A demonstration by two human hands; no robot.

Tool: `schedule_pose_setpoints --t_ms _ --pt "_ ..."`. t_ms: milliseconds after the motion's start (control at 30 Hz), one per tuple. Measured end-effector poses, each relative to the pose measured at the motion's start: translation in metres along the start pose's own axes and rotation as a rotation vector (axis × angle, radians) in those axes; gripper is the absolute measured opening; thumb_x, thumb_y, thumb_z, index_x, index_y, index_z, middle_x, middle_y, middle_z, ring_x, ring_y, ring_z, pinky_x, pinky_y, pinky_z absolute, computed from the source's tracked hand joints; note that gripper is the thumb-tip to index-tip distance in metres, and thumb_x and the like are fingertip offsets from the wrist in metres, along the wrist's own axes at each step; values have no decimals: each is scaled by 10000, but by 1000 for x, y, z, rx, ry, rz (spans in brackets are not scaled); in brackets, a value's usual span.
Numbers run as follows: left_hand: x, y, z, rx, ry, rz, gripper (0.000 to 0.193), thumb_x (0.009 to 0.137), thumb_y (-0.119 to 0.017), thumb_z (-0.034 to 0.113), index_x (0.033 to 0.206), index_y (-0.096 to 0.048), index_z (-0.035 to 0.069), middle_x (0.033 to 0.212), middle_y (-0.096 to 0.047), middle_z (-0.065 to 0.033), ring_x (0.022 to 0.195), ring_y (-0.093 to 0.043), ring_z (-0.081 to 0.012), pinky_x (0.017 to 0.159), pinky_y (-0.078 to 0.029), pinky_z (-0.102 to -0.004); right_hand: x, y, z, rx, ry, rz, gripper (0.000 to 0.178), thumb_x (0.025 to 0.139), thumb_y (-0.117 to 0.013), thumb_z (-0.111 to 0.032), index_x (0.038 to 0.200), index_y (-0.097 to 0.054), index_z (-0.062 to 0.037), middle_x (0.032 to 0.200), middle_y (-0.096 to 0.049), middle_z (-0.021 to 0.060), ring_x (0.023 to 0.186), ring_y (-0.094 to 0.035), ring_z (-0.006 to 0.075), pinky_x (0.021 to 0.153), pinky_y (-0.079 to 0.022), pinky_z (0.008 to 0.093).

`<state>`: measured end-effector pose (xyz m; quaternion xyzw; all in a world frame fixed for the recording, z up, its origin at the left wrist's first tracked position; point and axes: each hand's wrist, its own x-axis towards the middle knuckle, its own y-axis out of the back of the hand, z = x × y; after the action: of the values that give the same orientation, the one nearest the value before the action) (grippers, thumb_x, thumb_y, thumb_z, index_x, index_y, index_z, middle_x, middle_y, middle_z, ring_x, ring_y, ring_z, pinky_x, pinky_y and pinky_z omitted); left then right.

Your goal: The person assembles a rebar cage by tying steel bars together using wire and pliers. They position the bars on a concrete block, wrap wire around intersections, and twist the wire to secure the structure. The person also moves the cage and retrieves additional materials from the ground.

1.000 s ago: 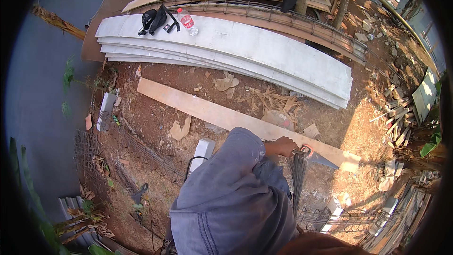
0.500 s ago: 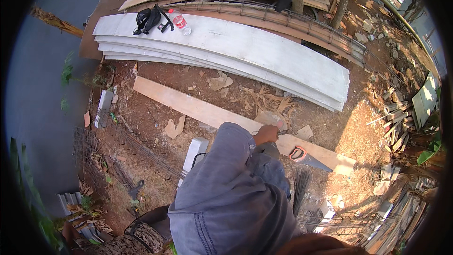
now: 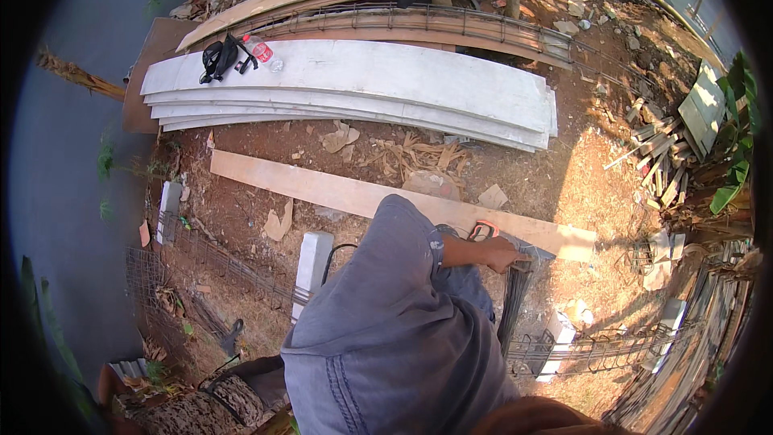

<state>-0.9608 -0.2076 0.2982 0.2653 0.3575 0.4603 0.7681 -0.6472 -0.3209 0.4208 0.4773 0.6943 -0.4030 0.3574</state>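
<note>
My left hand (image 3: 501, 254) reaches rightward from a loose grey sleeve (image 3: 378, 298). Its fingers look closed at the upper end of a dark bundle of thin bristles, like a stick broom (image 3: 514, 306). What lies between the fingers is too small to make out. Just beyond the hand, a handsaw (image 3: 484, 230) with an orange-and-black handle lies across a long tan board (image 3: 314, 186) on the ground. Its blade partly passes behind the hand. My right hand does not show.
White panels (image 3: 346, 72) lie stacked beyond the board, with a black bag (image 3: 219, 58) and a plastic bottle (image 3: 259, 50) on top. White posts (image 3: 312, 264) and wire cages (image 3: 604, 350) are nearby. Scrap wood (image 3: 664, 153) is piled right.
My left hand has moved off the board, right and nearer, to the upper end of the broom-like bundle. The whole view has shifted somewhat. The saw still lies on the board.
</note>
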Motion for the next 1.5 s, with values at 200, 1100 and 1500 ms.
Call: schedule_pose_setpoints --t_ms 200,1100,1500 --pt "32 7 57 74 8 8 607 750 -682 264 1341 -554 319 934 -702 -146 843 -679 -341 698 -539 -466 -85 83 -11 64 -102 -156 655 733 -724 -260 1279 -556 60 1159 -656 142 1005 -648 264 888 -502 364" --pt "392 -9 173 460 321 -275 312 811 -656 351 1031 -730 142 1053 -701 -165 1019 -663 -348 873 -527 -447 14 281 -30 1598 349 -25 503 827 -610 -399 1093 -553 25 825 -547 100 612 -509 148 496 -435 261" --pt "626 39 160 249 453 -107 308 784 -643 345 890 -723 68 837 -694 -224 860 -678 -407 770 -525 -491 76 465 -259 1788 411 -141 456 851 -591 -398 1053 -547 8 818 -541 95 643 -524 169 564 -480 291"
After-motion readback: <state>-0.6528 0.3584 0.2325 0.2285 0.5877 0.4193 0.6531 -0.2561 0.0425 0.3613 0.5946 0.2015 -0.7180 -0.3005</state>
